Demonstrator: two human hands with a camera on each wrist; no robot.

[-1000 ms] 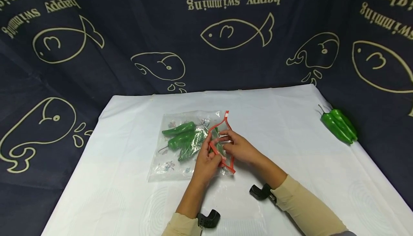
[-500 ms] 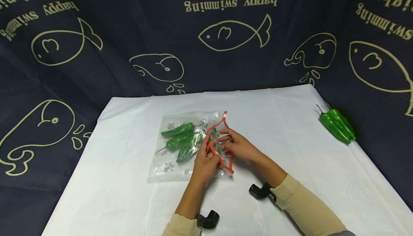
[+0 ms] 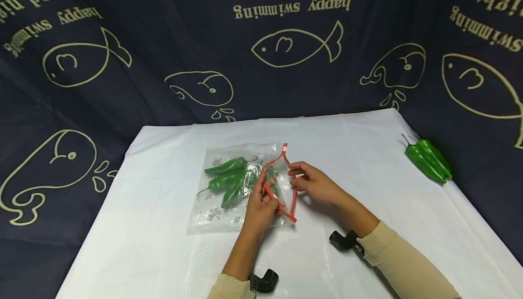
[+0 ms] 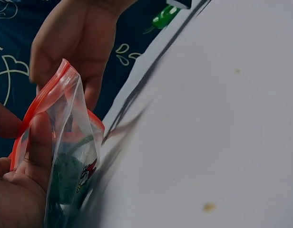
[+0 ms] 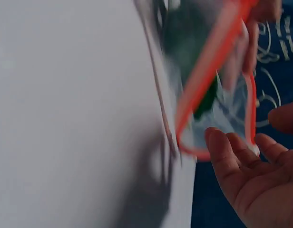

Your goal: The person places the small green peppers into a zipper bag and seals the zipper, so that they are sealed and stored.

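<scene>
A clear zip bag (image 3: 204,219) with red zip strips lies on the white table, its mouth spread apart on the right. Several green peppers (image 3: 225,166) show through the plastic. My left hand (image 3: 259,210) pinches one red strip (image 4: 34,107) between thumb and fingers, some fingers inside the mouth. At the opposite strip is my right hand (image 3: 316,185), its fingers loosely bent, thumb apart and nothing held, as the right wrist view shows of the same hand (image 5: 265,190). Part of the peppers is hidden behind the left hand.
Two more green peppers (image 3: 429,160) lie side by side at the table's right edge. A dark cloth (image 3: 204,31) printed with fish and whales hangs behind and beside the white table (image 3: 155,190).
My right hand has drawn back to the right, out from over the bag's mouth to its far strip. The left hand keeps its hold, and the bag has hardly moved.
</scene>
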